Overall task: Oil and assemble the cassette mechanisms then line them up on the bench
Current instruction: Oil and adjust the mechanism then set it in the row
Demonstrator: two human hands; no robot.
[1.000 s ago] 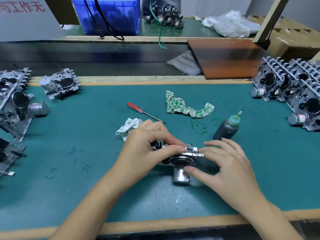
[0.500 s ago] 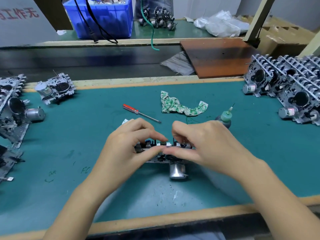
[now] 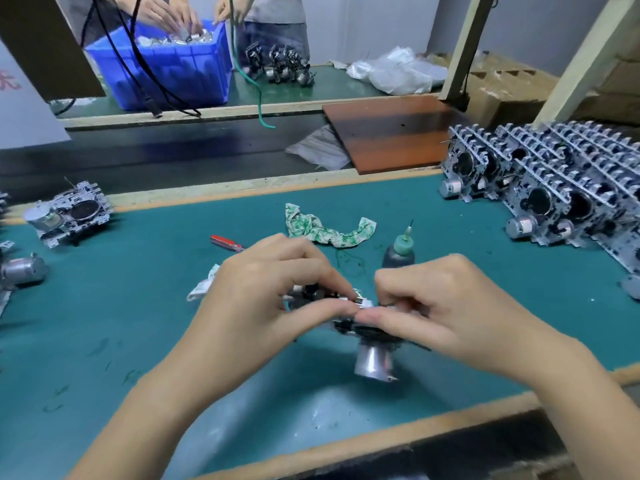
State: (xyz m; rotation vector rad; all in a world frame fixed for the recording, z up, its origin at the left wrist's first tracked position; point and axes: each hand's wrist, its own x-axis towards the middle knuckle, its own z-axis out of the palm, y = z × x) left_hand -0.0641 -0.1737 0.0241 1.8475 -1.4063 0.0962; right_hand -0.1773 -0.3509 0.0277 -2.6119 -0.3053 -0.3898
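Note:
A cassette mechanism (image 3: pixel 372 355) with a silver motor can pointing toward me sits low over the green bench mat (image 3: pixel 138 306), held between both hands. My left hand (image 3: pixel 263 299) pinches its top edge from the left. My right hand (image 3: pixel 446 306) pinches the same edge from the right, thumbs nearly touching. Much of the mechanism is hidden under my fingers. A dark oil bottle (image 3: pixel 398 252) with a green needle cap stands just behind my right hand. A row of mechanisms (image 3: pixel 554 195) leans together at the right.
A red-handled screwdriver (image 3: pixel 227 242) and a green-patterned rag (image 3: pixel 329 230) lie behind my hands; a white rag (image 3: pixel 204 285) peeks out left. More mechanisms (image 3: pixel 69 213) sit at the left. Across the conveyor another person's hands reach into a blue bin (image 3: pixel 173 74). A brown board (image 3: pixel 391 129) lies beyond.
My right hand moved in from the mechanism's right side to pinch its top edge beside my left thumb. The camera tilted up, bringing the far bench and another person's hands into view.

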